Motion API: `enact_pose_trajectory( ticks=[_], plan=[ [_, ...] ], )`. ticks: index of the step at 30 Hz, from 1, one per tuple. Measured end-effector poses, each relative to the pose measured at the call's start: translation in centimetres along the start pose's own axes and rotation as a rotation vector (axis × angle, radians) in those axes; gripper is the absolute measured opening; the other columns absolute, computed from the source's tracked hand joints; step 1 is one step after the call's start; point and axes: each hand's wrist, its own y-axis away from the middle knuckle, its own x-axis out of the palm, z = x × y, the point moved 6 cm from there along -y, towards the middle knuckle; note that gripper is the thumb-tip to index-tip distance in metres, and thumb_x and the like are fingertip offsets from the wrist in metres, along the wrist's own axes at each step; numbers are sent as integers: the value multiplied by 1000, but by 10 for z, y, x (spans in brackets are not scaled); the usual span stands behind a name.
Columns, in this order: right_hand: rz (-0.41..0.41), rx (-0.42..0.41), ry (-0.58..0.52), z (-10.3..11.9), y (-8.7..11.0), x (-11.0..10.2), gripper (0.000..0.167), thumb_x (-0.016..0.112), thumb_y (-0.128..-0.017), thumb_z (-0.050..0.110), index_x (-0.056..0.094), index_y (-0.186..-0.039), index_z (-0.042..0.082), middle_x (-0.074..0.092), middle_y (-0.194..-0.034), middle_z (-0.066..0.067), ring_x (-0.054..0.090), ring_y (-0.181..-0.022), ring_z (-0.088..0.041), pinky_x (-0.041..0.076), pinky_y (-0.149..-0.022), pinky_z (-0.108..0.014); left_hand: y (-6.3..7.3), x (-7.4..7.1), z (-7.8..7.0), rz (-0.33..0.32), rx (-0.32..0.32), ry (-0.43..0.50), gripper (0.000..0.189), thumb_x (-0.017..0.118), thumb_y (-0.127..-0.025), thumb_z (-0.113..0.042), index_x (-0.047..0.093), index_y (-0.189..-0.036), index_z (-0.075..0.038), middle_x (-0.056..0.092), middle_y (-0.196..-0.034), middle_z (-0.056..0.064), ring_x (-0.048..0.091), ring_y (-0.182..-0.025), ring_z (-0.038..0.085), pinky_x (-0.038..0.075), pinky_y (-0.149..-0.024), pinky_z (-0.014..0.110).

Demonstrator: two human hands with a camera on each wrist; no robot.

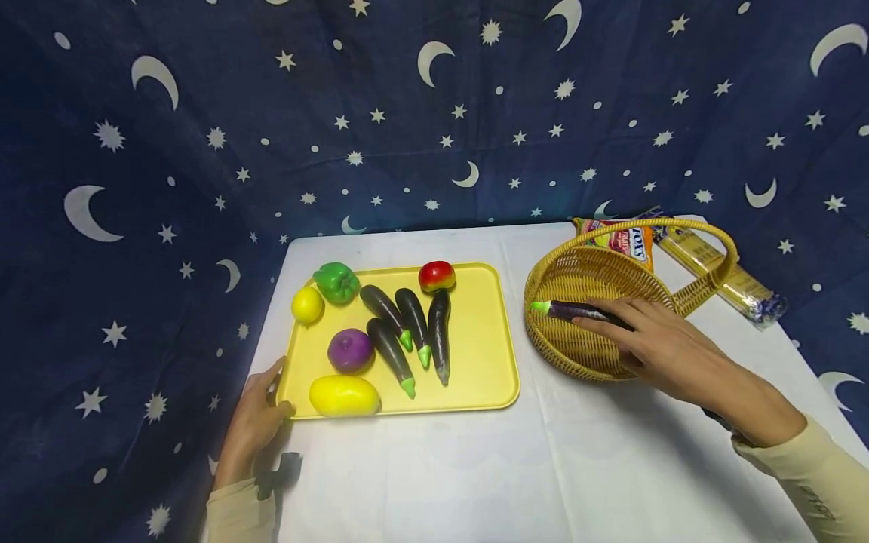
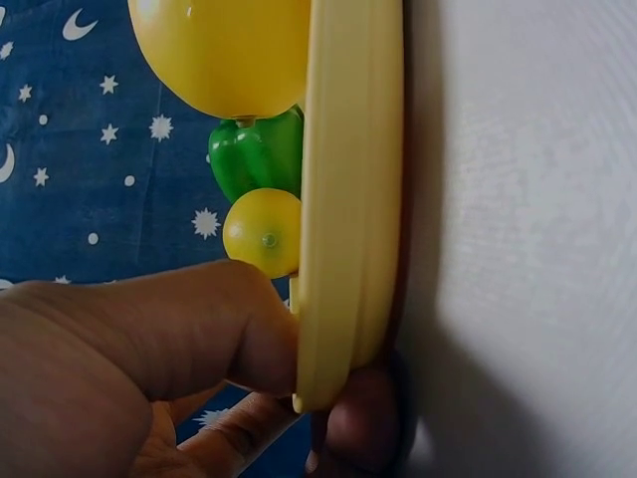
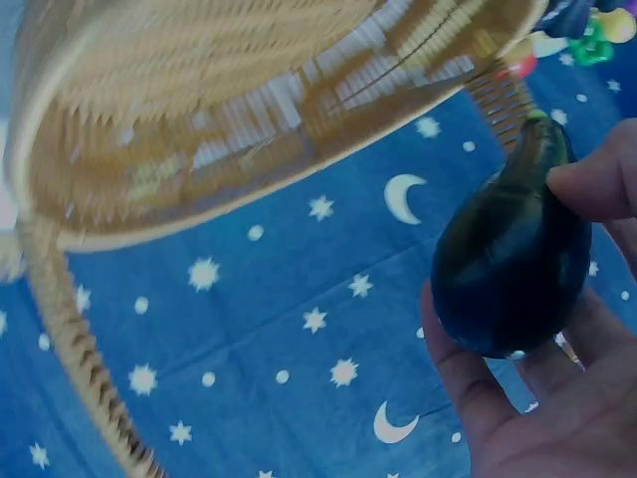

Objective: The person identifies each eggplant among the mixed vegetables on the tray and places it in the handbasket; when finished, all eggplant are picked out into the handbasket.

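Observation:
My right hand (image 1: 655,343) grips an eggplant (image 1: 570,310) over the wicker basket (image 1: 532,332), its green stem end pointing left. In the right wrist view, thumb and fingers wrap the dark eggplant (image 3: 513,264) beside the basket's rim (image 3: 299,179). At the near left corner of the yellow tray (image 1: 475,377), my left hand (image 1: 258,411) pinches the edge. The left wrist view has the thumb on one face of the tray rim (image 2: 338,249) and a finger under the other. Several eggplants (image 1: 439,339) lie on the tray.
Also on the tray are a green bell pepper (image 1: 336,283), a lemon (image 1: 308,305), a purple round vegetable (image 1: 350,351), a yellow oblong fruit (image 1: 344,396) and a red-yellow fruit (image 1: 437,276). Behind the basket lie a candy bag (image 1: 634,241) and a long golden package (image 1: 736,286). A patterned cloth surrounds the table.

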Motion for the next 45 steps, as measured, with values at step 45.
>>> enact_pose_trajectory(
  ticks=[45],
  plan=[
    [342,73,-72,-106,-46,65,69,43,-97,-22,68,-142,24,53,-142,-17,55,-116,-33,53,-93,-50,1,2,1,-3,-40,16,95,61,-86,2,22,-171,-16,32,-167,29,44,-141,50,38,-120,69]
  ],
)
